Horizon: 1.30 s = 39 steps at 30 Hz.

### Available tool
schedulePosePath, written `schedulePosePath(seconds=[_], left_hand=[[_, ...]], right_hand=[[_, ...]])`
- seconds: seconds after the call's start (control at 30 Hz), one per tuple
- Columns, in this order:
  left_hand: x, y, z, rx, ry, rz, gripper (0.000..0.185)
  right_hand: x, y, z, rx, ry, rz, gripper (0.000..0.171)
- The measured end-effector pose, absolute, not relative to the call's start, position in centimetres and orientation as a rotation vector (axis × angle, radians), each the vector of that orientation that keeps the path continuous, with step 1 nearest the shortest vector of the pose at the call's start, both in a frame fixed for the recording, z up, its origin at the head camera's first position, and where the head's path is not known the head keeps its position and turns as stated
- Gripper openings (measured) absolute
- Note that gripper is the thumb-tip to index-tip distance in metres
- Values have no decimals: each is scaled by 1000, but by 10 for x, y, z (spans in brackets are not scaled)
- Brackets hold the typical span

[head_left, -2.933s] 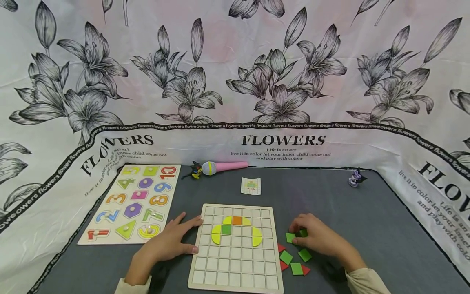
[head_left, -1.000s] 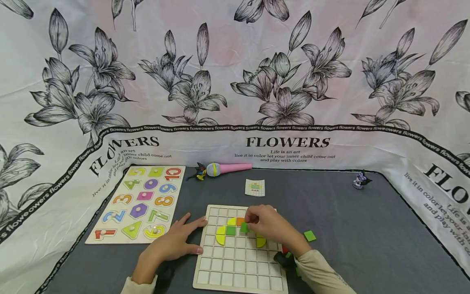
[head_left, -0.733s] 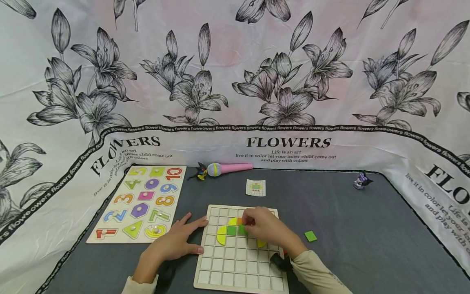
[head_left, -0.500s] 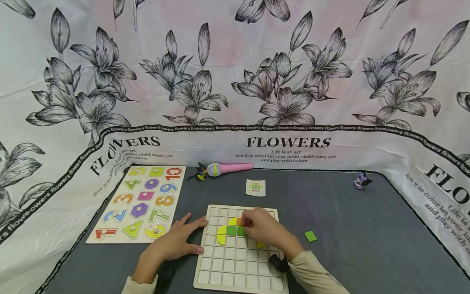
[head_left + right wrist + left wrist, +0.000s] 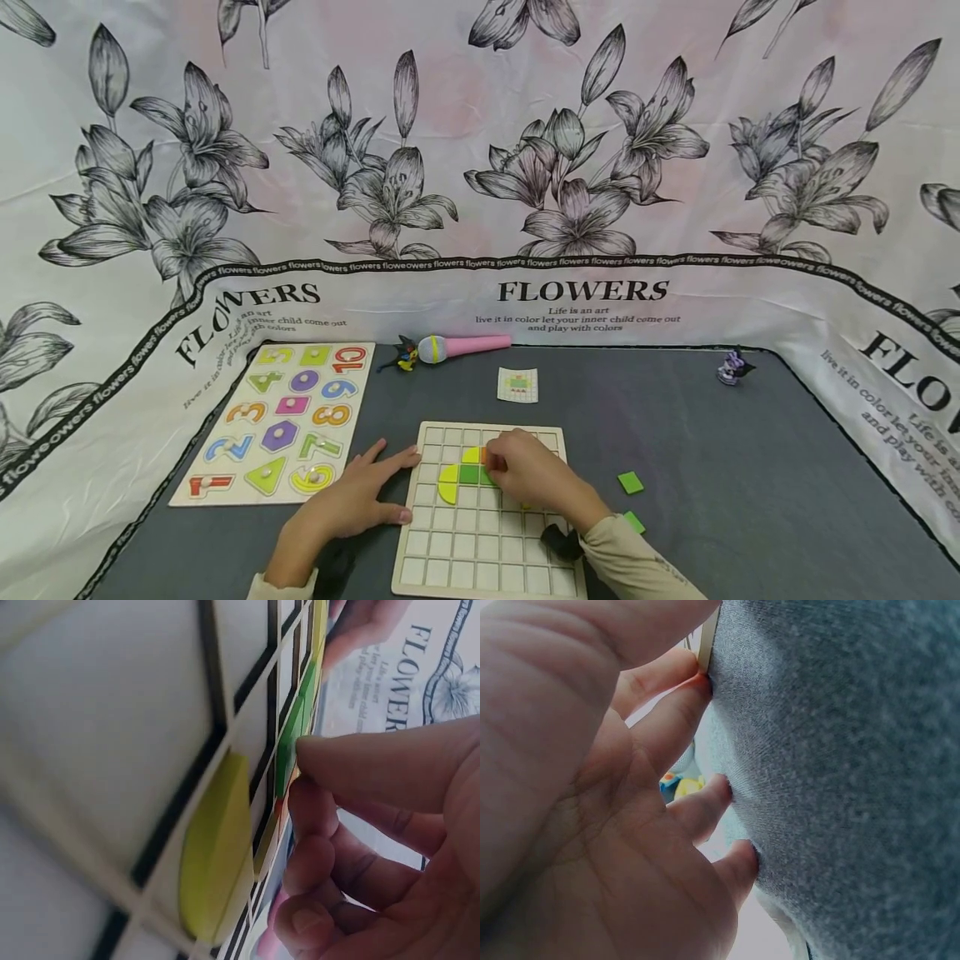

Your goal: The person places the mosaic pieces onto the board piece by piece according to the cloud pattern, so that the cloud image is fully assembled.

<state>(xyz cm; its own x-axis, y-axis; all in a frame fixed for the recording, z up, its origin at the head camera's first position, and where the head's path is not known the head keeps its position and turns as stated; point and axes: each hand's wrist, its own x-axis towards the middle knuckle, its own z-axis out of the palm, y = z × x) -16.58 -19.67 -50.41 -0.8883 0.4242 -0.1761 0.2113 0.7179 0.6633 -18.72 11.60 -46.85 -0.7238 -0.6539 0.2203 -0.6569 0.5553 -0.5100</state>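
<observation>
A wooden grid board [image 5: 450,546] lies on the grey cloth, with yellow curved tiles [image 5: 447,485], a green square tile [image 5: 468,474] and a partly covered orange tile [image 5: 483,455] in its cells. My right hand [image 5: 536,475] is over its upper part; thumb and curled index finger pinch another green square tile [image 5: 286,757] low in a cell beside the first green one. A yellow tile [image 5: 217,855] looms close in the right wrist view. My left hand [image 5: 348,500] is spread at the board's left side, thumb and fingertip touching the edge.
Loose green tiles [image 5: 631,482] lie right of the board, partly behind the right sleeve [image 5: 637,558]. A number puzzle board [image 5: 243,412] is at left. Farther back are a small pattern card [image 5: 517,385], a pink toy microphone [image 5: 476,344] and two small figures, one [image 5: 732,367] at right.
My right hand has moved left from the loose tiles onto the board, bringing a green square tile down beside the other green one. My left hand stays at the board's edge.
</observation>
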Motion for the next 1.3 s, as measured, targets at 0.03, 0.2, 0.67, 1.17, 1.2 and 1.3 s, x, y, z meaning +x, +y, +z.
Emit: schedulePosePath(seconds=[0.03,0.2,0.67,1.17,1.2,1.3], left_hand=[[-166,-197,-504,497,2608,950,87],[-168,-198,-507,489,2610,934,88],[-170,-199,-511,501,2591,956,89],[-174,-203,-520,458,2578,958,90],[-175,-203,-522,458,2579,957,90],[-175,-203,-523,461,2576,952,90]], right_hand=[[-187,117,-468,1152,-2775,920,26],[-186,131,-465,1091,-2824,1050,19],[-175,191,-451,910,-2851,1128,12],[-167,258,-441,708,-2872,1083,7],[-167,261,-441,700,-2874,1076,7],[-165,271,-442,673,-2891,1056,6]])
